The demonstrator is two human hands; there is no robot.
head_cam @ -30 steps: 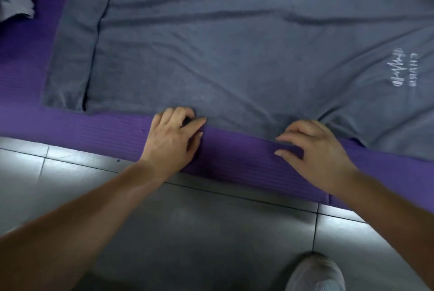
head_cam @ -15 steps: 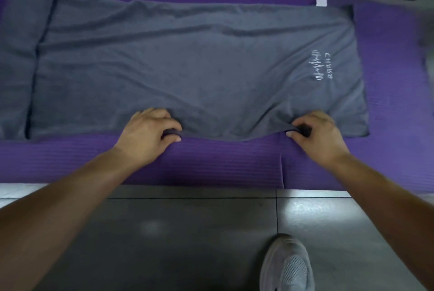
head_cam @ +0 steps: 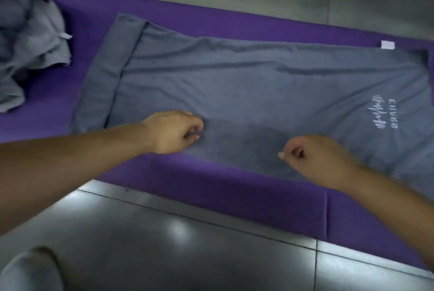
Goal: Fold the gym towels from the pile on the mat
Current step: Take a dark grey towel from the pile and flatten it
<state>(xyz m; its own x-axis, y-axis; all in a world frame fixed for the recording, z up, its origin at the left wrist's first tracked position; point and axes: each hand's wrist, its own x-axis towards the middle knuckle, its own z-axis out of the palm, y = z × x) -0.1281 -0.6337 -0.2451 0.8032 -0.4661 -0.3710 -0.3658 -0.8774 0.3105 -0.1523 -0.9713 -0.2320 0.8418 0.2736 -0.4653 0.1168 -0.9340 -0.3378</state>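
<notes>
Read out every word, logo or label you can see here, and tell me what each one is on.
On the spread towel, short white lettering beside a waveform logo: too blurred to read.
At the towel's far right corner, a white tag: no text can be made out.
On the towel pile and the mat: no text visible.

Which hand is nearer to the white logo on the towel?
The right hand, just left of the logo. The left hand is farther left, near the folded end of the towel.
</notes>
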